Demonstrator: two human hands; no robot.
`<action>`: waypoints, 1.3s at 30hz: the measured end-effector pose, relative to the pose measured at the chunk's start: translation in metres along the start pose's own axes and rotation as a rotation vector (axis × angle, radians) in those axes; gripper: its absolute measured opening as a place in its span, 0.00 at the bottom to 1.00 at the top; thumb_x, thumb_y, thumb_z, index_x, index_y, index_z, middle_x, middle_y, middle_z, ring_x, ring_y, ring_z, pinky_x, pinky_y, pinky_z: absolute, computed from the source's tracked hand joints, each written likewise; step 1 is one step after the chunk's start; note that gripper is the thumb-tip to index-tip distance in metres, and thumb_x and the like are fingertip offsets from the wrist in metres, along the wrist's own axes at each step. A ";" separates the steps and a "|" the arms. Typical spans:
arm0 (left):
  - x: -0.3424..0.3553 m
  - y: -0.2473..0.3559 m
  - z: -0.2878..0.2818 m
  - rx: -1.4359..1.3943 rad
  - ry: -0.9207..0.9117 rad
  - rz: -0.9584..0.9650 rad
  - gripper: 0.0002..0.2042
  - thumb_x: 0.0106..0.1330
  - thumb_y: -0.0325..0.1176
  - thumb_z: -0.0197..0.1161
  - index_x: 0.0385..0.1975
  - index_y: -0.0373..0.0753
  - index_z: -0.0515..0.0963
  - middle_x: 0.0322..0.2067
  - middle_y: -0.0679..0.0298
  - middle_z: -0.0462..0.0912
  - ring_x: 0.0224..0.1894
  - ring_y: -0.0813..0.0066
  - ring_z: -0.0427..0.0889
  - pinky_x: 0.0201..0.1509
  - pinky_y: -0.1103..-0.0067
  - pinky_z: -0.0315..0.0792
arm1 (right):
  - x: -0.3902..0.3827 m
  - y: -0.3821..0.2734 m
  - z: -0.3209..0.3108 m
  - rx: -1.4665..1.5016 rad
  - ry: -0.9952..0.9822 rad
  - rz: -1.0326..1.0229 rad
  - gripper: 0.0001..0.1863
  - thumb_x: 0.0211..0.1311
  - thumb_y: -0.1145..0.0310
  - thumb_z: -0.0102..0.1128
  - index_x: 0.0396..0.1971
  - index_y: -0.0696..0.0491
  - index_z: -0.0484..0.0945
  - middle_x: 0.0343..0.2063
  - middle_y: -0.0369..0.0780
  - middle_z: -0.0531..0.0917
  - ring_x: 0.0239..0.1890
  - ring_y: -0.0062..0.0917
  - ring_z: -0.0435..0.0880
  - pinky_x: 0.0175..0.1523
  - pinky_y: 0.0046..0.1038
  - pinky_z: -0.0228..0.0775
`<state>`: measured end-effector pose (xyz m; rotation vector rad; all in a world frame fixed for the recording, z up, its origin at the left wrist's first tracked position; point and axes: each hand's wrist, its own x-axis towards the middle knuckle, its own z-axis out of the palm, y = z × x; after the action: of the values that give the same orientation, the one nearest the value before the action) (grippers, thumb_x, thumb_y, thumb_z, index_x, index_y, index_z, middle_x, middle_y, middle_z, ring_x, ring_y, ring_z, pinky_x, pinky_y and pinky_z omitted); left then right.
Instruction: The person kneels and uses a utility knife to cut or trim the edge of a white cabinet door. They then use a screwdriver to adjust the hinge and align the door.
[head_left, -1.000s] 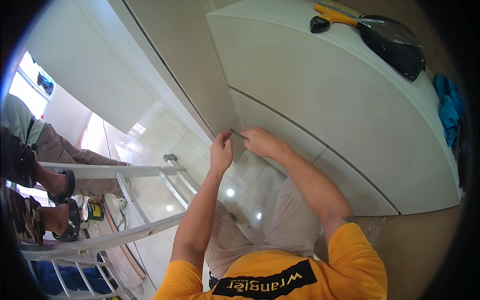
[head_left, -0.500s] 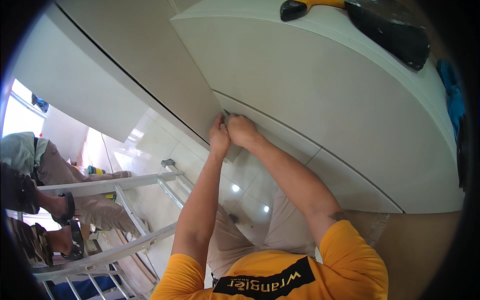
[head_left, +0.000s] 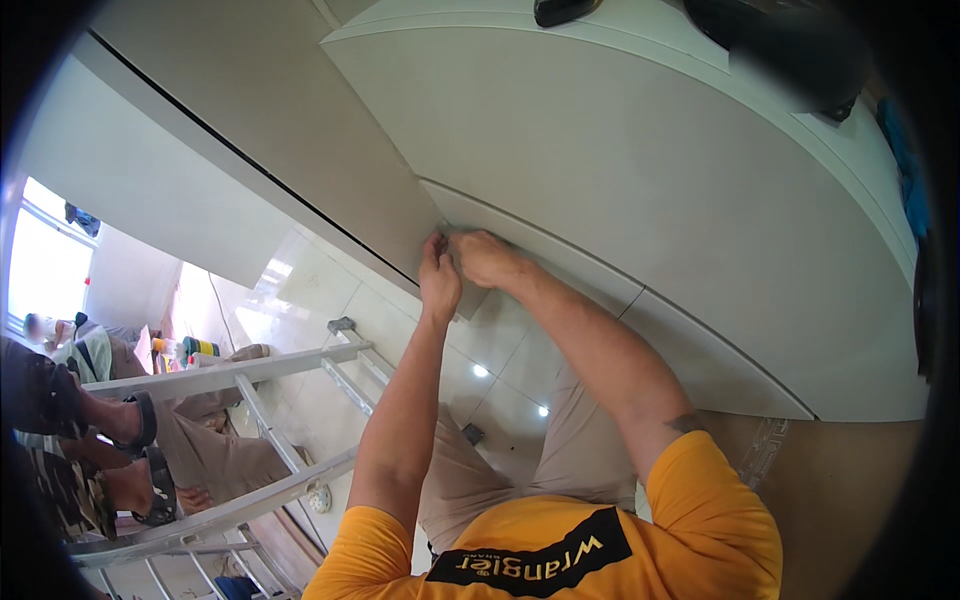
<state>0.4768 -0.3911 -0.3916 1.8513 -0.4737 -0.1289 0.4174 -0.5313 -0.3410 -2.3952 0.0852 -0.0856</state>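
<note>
My left hand [head_left: 440,280] and my right hand [head_left: 486,260] are close together at the inner corner between a tall beige side panel [head_left: 260,110] and a low pale strip [head_left: 570,262] under a broad pale panel [head_left: 640,180]. Thumb and fingers of the left hand are pinched together near the corner. Beside it, the fingers of the right hand are curled and closed, with their tips facing the left fingertips. Whatever lies between the fingers is too small and covered to make out.
To the left stands a metal ladder [head_left: 215,375], with another person's sandalled feet [head_left: 158,480] on it. Behind it a person in beige trousers [head_left: 215,440] is low on the floor. Shiny tiles [head_left: 495,345] lie below my hands. Dark, partly blurred items [head_left: 705,20] rest on the top right ledge.
My right hand has drawn slightly right of the left one, and a dark tip at the corner no longer shows. The person beyond the ladder has shifted posture. The view has tilted a little.
</note>
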 end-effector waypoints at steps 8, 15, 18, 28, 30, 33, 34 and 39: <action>-0.008 0.037 -0.036 1.032 -0.164 0.614 0.23 0.72 0.27 0.61 0.67 0.32 0.81 0.62 0.54 0.85 0.64 0.58 0.81 0.68 0.63 0.74 | -0.045 0.030 0.029 0.143 0.145 0.040 0.23 0.71 0.75 0.56 0.64 0.63 0.79 0.50 0.60 0.89 0.54 0.58 0.89 0.60 0.51 0.82; 0.042 0.059 -0.057 1.876 -0.420 1.113 0.28 0.76 0.36 0.57 0.73 0.30 0.74 0.63 0.57 0.78 0.65 0.61 0.74 0.66 0.67 0.69 | -0.105 0.049 0.071 0.583 -0.060 0.325 0.20 0.78 0.70 0.55 0.64 0.63 0.79 0.34 0.48 0.89 0.28 0.24 0.89 0.28 0.33 0.82; 0.046 0.052 -0.057 1.958 -0.416 1.145 0.28 0.76 0.37 0.58 0.74 0.33 0.73 0.63 0.58 0.78 0.65 0.61 0.74 0.66 0.65 0.69 | -0.095 0.061 0.072 0.750 -0.077 0.350 0.22 0.78 0.70 0.54 0.65 0.63 0.79 0.31 0.46 0.88 0.28 0.28 0.89 0.29 0.35 0.83; 0.049 0.062 -0.061 1.854 -0.569 1.255 0.27 0.79 0.40 0.56 0.74 0.35 0.74 0.76 0.53 0.71 0.79 0.50 0.65 0.81 0.54 0.60 | -0.091 0.080 0.058 0.672 -0.068 0.363 0.09 0.74 0.69 0.54 0.41 0.59 0.80 0.21 0.44 0.83 0.18 0.31 0.83 0.27 0.40 0.77; 0.048 0.058 -0.062 1.907 -0.580 1.200 0.28 0.80 0.40 0.56 0.76 0.35 0.71 0.80 0.53 0.67 0.83 0.49 0.60 0.85 0.51 0.56 | -0.089 0.076 0.056 0.644 -0.125 0.354 0.09 0.73 0.69 0.53 0.40 0.59 0.80 0.20 0.44 0.83 0.18 0.32 0.83 0.27 0.40 0.77; 0.049 0.049 -0.057 2.060 -0.542 1.226 0.31 0.78 0.41 0.59 0.77 0.32 0.70 0.78 0.54 0.68 0.81 0.49 0.62 0.84 0.51 0.58 | -0.091 0.075 0.050 0.606 -0.199 0.335 0.12 0.79 0.66 0.56 0.47 0.61 0.78 0.27 0.44 0.85 0.25 0.27 0.85 0.29 0.36 0.80; 0.050 0.045 -0.055 2.026 -0.550 1.188 0.31 0.77 0.42 0.60 0.76 0.32 0.70 0.77 0.54 0.69 0.81 0.49 0.63 0.83 0.52 0.58 | -0.093 0.076 0.048 0.616 -0.192 0.346 0.12 0.79 0.67 0.56 0.48 0.60 0.78 0.27 0.44 0.85 0.25 0.27 0.86 0.30 0.36 0.80; 0.054 0.039 -0.050 1.930 -0.541 1.158 0.28 0.78 0.40 0.57 0.75 0.34 0.73 0.73 0.56 0.72 0.76 0.52 0.65 0.82 0.57 0.59 | -0.104 0.083 0.046 0.655 -0.147 0.392 0.11 0.79 0.67 0.54 0.48 0.60 0.78 0.28 0.43 0.85 0.26 0.28 0.86 0.30 0.35 0.82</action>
<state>0.5322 -0.3772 -0.3305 2.7952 -2.6076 0.9714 0.3146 -0.5524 -0.4351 -1.6896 0.3922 0.2157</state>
